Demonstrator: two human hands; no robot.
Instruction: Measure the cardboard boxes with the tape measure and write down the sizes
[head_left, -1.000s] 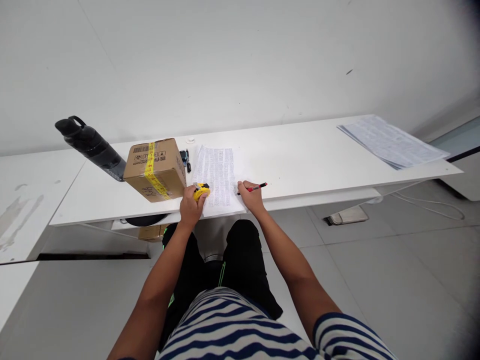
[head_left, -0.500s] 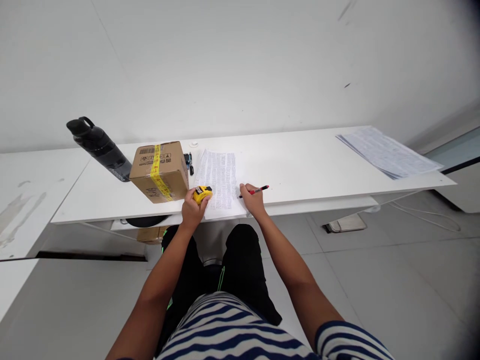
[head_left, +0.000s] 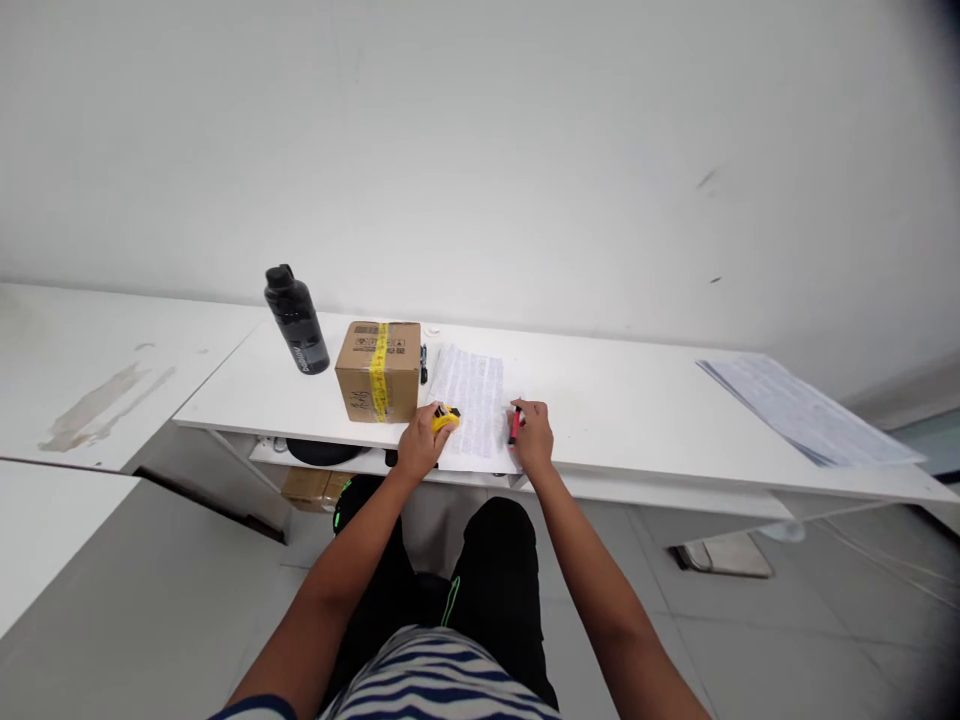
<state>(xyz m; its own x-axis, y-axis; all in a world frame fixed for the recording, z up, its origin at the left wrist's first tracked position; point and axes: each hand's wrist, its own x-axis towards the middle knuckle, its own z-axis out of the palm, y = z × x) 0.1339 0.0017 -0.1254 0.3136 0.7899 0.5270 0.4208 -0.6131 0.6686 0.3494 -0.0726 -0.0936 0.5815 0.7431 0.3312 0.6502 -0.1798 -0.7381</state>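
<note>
My left hand [head_left: 418,442] is closed around a yellow and black tape measure [head_left: 445,418], just over the left edge of a sheet of paper. The paper [head_left: 472,400], covered in dense lines of writing or print, lies at the front edge of the white desk. At its right side, my right hand [head_left: 535,436] grips a red pen [head_left: 514,425], which is partly hidden by the fingers. A taped cardboard box [head_left: 356,372] stands close to my left hand. Small dark items [head_left: 424,364] sit between the box and the paper.
A dark water bottle [head_left: 298,325] stands left of the box. More printed sheets [head_left: 810,410] lie at the right end of the desk [head_left: 615,410]. Under the desktop are a shelf with a round black object [head_left: 322,453] and another cardboard box [head_left: 311,487]. A wall rises behind.
The camera view has shifted, so the desk sits lower and further right. My right hand has turned, and the pen now stands steeper instead of pointing right. The tape measure stays in my left hand.
</note>
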